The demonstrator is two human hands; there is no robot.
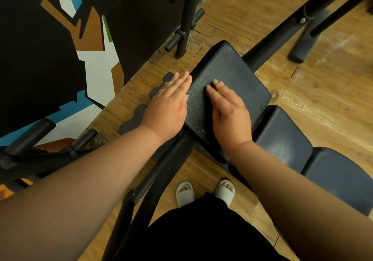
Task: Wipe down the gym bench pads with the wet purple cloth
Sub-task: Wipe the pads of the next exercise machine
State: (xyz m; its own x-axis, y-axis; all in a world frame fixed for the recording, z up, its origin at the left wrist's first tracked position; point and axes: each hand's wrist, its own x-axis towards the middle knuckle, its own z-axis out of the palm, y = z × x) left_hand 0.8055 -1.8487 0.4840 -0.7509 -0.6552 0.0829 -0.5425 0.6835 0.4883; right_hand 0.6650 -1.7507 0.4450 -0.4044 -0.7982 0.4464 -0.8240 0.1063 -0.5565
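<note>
Stood in pale sandals [184, 193] over the black bench pad [238, 69], mounted on its dark frame [268, 45] above the wooden floor [323, 99]. Held the left hand [169, 101] flat along the pad's left edge, fingers straight and together, gripping nothing; touching it or just beside it, hard to tell. Rested the right hand [230, 109] palm-down on the pad's top, fingers straight, likewise holding nothing. Had two further seat pads [282, 137] just to the right.
</note>
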